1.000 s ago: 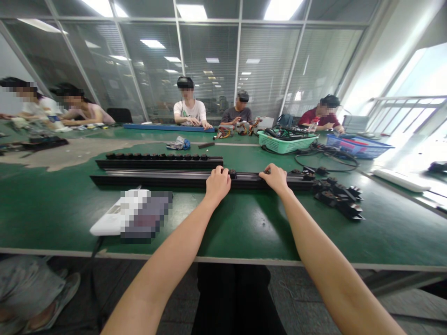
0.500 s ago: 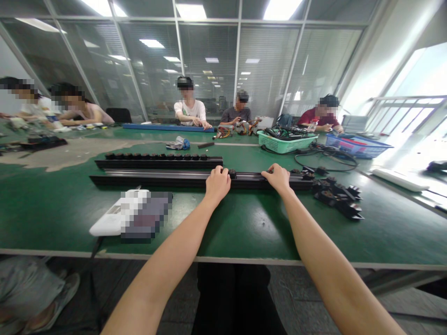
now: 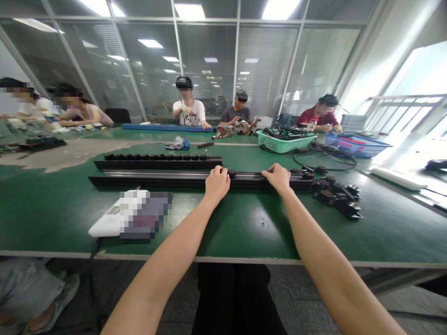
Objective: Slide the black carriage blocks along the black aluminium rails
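A long black rail (image 3: 157, 179) lies across the green table (image 3: 244, 223) in front of me. My left hand (image 3: 216, 183) is closed over its near edge, fingers curled on top beside a small black socket piece (image 3: 232, 173). My right hand (image 3: 278, 177) grips the same rail a little to the right, fingers wrapped over it. Behind it lies a second black rail (image 3: 157, 163) with a row of several socket pieces along its top. Loose black socket pieces (image 3: 337, 197) lie in a heap to the right of my right hand.
A white device (image 3: 111, 218) lies at the near left. A green basket (image 3: 284, 142) of cables, a blue basket (image 3: 356, 144) and a black cable loop (image 3: 326, 158) stand at the back right. Several people sit working along the table's far side and at the left.
My hands stay on the rail almost unmoved. The person in the white shirt across the table has raised both hands.
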Tool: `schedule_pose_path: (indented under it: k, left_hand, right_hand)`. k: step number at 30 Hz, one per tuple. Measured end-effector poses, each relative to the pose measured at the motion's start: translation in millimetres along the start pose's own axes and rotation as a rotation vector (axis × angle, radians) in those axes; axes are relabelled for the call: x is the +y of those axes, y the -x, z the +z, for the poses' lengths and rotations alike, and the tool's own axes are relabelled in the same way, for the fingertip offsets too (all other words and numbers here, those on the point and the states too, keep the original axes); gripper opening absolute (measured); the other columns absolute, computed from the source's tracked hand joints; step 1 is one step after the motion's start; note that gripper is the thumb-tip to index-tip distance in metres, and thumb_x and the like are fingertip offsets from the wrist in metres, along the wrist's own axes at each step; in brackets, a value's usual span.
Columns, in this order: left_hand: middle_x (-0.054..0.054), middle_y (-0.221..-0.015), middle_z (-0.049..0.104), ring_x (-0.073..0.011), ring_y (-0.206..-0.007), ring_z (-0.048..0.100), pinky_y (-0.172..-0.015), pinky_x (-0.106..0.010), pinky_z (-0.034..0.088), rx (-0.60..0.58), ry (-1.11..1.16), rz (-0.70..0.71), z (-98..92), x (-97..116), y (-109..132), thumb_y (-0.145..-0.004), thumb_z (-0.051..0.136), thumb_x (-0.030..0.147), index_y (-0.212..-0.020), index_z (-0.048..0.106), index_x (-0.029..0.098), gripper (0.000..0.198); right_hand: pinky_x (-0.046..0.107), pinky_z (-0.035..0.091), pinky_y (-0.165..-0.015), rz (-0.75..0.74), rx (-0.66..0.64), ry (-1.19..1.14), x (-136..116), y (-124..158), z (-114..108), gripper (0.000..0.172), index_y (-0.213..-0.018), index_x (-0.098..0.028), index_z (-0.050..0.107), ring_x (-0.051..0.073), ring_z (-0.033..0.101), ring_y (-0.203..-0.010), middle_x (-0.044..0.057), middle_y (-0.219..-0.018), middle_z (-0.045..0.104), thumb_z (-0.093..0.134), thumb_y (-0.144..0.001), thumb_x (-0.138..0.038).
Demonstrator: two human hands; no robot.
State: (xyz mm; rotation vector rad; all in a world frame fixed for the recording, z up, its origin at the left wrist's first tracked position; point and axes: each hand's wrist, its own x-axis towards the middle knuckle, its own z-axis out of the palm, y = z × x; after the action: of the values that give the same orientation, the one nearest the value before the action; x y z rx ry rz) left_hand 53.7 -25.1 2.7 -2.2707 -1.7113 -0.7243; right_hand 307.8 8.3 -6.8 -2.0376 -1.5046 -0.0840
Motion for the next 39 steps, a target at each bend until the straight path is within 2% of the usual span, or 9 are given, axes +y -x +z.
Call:
schedule_pose_path:
  k: [39]
  left_hand:
    - [-0.011,-0.136,0.057,-0.0258,-0.119,0.058,-0.087,-0.035,0.058,-0.010,-0.005,0.000,-0.3,-0.1,-0.4,-0.106,0.041,0.027,-0.127,0.064,0.023,0.032]
  right_hand:
    - [0.041,0.039,-0.095,0.021,-0.015,0.005,-3.2,2.9,-3.5,0.028,-0.099,-0.019,0.064,0.031,0.066,-0.104,0.013,-0.103,0.075,0.059,-0.085,-0.043]
